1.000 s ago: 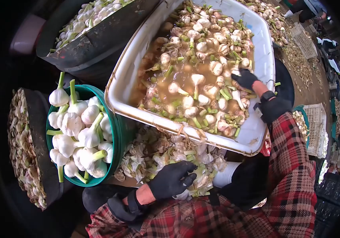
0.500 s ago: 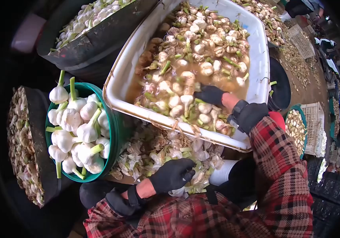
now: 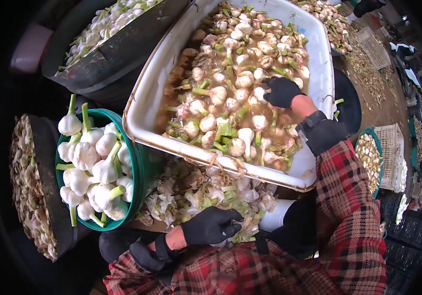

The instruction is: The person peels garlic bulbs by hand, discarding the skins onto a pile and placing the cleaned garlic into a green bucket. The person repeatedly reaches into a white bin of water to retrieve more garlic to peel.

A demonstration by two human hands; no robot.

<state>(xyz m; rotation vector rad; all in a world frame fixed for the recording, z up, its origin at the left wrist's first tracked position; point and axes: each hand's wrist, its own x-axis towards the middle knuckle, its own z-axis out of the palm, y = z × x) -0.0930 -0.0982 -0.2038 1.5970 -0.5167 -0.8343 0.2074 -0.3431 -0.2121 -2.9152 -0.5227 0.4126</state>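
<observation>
My right hand [image 3: 284, 93], in a black glove, reaches into a white tub [image 3: 139, 105] of brown water full of dirty garlic bulbs with green stems. Its curled fingertips close on a garlic bulb [image 3: 259, 95]; the fingers' undersides are hidden. Low in front of me, my left hand [image 3: 211, 225], gloved in black too, hovers by a heap of peeled garlic skins [image 3: 206, 191]. Its fingers are loosely bent, with a gap between thumb and forefinger and nothing visible in them. A green bucket [image 3: 139, 182] at the left holds clean white bulbs, stems on.
Behind the bucket, a dark container [image 3: 107, 59] holds more white garlic. Another dark container [image 3: 48, 182] with unpeeled bulbs stands at far left. To the right are a black round basin [image 3: 347, 101], a cream crate [image 3: 389, 157] and a green-rimmed basket [image 3: 377, 169]. A person is partly visible at top right.
My right hand has moved up and to the right across the tub, and the floating bulbs near it have shifted. The left hand's thumb and forefinger have parted a little.
</observation>
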